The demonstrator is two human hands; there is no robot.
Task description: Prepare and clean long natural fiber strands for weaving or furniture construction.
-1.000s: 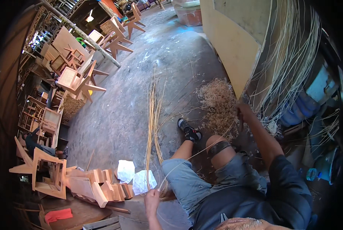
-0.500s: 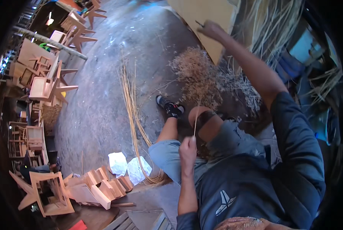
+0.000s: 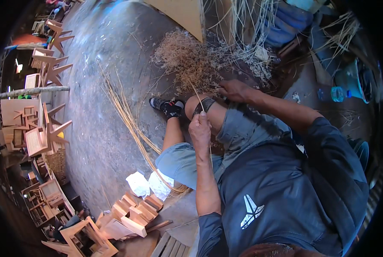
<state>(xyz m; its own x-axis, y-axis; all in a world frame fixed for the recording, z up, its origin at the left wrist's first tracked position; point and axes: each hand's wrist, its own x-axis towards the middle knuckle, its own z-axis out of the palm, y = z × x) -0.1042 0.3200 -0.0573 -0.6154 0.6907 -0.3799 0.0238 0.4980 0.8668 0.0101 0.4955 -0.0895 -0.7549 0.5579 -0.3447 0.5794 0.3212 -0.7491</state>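
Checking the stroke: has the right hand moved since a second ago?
Yes. The right hand has come down from the hanging strands to the knee, close to the left hand.

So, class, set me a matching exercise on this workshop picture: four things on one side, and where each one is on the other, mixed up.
Things:
1. left hand
2. right hand
3. long bundle of cane strips
4. heap of fine shavings

Places:
A. lying along the concrete floor, left of the legs
B. piled on the floor beyond the knee
C. at the knee, pinching a thin strip
D. past the knee, reaching towards the shavings

Pairs: 1-C, 2-D, 3-A, 4-B
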